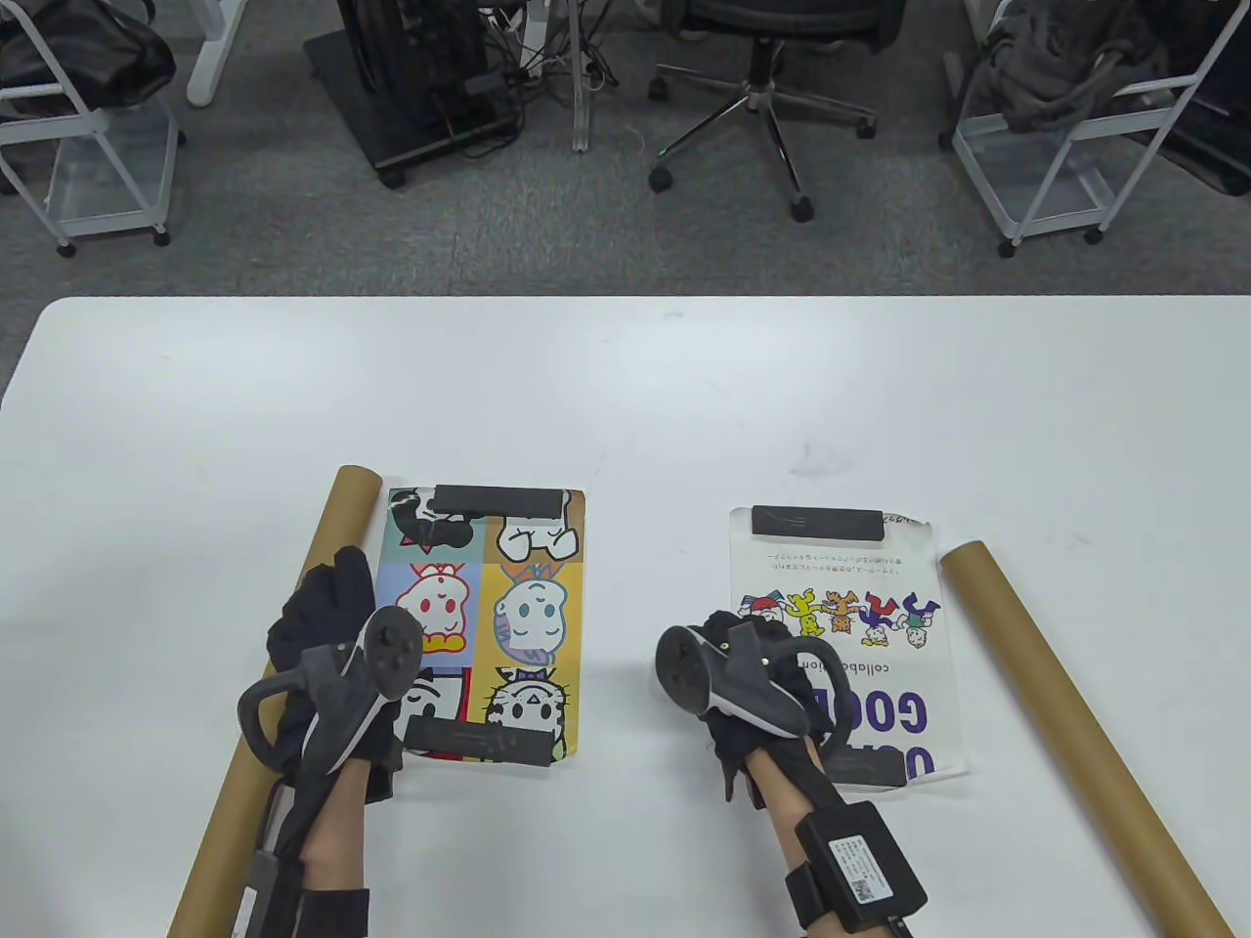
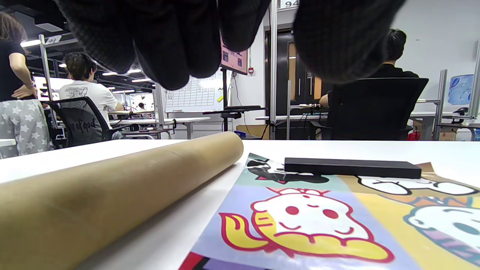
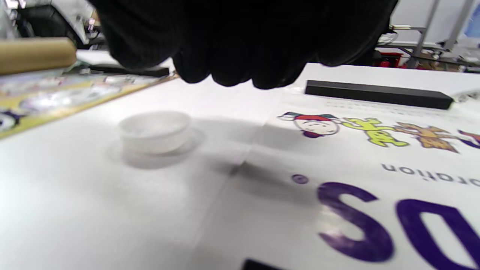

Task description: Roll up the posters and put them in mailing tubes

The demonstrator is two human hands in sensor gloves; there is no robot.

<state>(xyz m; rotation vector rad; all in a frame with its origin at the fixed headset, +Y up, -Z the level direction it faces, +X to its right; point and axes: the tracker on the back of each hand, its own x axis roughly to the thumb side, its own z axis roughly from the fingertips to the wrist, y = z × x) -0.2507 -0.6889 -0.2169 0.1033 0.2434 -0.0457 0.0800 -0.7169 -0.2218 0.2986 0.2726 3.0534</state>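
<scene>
My hands [image 1: 327,650] [image 1: 748,684] hang loosely curled, holding nothing; lifting one bar [image 1: 498,501] could let the poster [image 1: 528,606] curl and skid.

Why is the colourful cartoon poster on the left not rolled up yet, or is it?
Not rolled. The colourful cartoon poster lies spread flat, with a black bar on its far edge and another on its near edge.

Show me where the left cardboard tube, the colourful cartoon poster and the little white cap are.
Left cardboard tube [image 2: 112,183]: left wrist view, on its rounded side.
Colourful cartoon poster [image 1: 518,616]: table view, on the yellow panel near its middle.
White cap [image 3: 154,131]: right wrist view, on its side wall.
</scene>
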